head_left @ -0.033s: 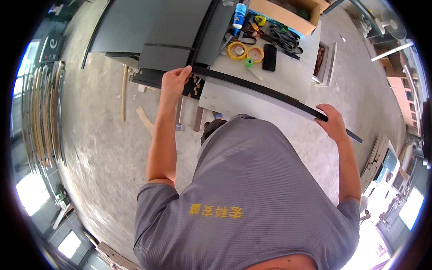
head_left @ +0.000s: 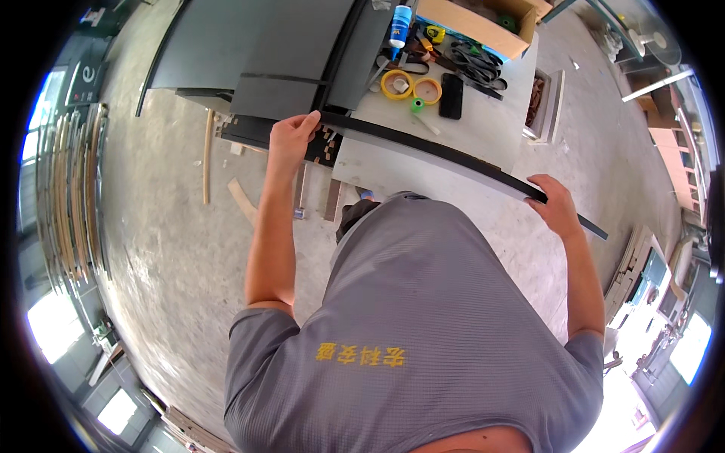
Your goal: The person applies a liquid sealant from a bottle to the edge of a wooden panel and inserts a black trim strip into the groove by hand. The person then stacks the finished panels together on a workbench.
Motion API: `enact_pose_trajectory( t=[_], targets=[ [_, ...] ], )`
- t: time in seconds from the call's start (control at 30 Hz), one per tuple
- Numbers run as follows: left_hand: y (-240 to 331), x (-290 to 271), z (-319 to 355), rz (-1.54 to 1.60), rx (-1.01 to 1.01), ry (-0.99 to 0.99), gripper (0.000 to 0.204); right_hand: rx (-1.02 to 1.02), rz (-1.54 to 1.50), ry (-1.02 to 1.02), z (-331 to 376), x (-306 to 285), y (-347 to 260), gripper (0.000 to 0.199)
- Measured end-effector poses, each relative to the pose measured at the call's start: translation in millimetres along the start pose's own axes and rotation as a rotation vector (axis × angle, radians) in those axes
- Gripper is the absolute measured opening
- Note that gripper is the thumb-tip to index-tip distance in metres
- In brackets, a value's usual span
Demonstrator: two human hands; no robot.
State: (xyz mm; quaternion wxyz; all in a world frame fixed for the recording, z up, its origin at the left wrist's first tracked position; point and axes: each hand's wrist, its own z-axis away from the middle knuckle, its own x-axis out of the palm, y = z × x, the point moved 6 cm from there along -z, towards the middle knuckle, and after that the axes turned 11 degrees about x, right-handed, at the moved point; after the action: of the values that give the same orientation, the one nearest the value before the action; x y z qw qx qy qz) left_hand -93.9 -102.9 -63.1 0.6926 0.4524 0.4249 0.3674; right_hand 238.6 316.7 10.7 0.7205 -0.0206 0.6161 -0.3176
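Note:
A long, narrow black strip (head_left: 438,148) runs slantwise across the near side of the white worktable (head_left: 408,166), from far left to near right. My left hand (head_left: 293,140) is closed on its left end, thumb and fingers pinching it beside the dark panels (head_left: 283,94). Farther along, my right hand (head_left: 555,204) wraps its fingers round the strip close to its right end, which sticks out past the hand. The strip looks thin, with a black upper face and a greyish side toward me.
Large dark grey panels (head_left: 204,45) fill the far left. On the table lie yellow tape rolls (head_left: 427,91), a black phone (head_left: 451,97), a blue-and-white bottle (head_left: 400,29), a tape measure (head_left: 434,34) and coiled black straps (head_left: 476,64). A cardboard box (head_left: 476,29) stands behind. Wood scraps (head_left: 243,202) lie on the floor.

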Motion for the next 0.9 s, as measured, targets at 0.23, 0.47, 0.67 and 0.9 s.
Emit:
enact_pose_trajectory(
  t=[0.23, 0.47, 0.67, 0.9],
  targets=[
    [-1, -3, -1, 0.077, -0.040, -0.049, 0.042, 0.136, 0.062, -0.047, -4, 16, 8, 0.020],
    [86, 33, -77, -0.446, 0.497, -0.280, 0.039, 0.140, 0.076, -0.036, -10, 13, 14, 0.017],
    [78, 295, -156, -1.013, 1.005, -1.080, 0.024, 0.068, 0.118, 0.008, -5, 16, 27, 0.022],
    [-38, 442, -302, -1.241, 0.908, -0.737, 0.029, -0.006, 0.176, -0.054, -9, 14, 26, 0.030]
  ],
)
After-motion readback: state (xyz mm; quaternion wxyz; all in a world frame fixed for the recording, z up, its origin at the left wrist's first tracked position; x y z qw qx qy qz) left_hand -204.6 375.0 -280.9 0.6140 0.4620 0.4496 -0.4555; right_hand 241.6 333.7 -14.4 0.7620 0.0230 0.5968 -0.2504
